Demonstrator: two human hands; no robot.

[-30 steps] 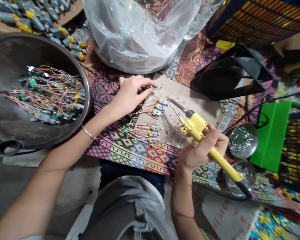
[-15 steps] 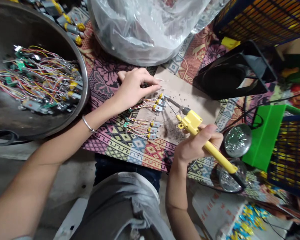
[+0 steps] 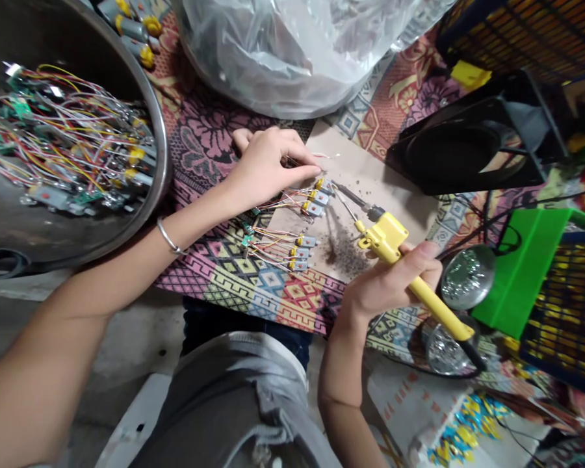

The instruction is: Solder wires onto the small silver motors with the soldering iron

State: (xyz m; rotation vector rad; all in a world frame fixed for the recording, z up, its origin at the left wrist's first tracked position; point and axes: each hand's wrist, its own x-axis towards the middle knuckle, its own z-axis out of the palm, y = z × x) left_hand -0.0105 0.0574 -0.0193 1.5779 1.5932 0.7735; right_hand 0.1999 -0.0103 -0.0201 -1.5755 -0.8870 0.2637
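My left hand pinches thumb and forefinger together on a thin wire, whose ends stick out past the fingertips. Just below those fingers lie small grey motors with yellow ends, with wires attached. My right hand is wrapped round the handle of a yellow soldering iron. The iron's tip points up and left, right by the uppermost motor; whether it touches cannot be seen. A second row of small motors lies nearer me, wired to a small green circuit board.
A metal bowl of wired motors stands left. Behind are a filled plastic bag and a black fan. On the right sit a green box, two dishes of shiny bits and dark baskets. Grey specks dot the cardboard.
The view has shifted a little. My right hand and the iron show slightly farther right, with the tip still by the upper motors. My left hand keeps its pinch.
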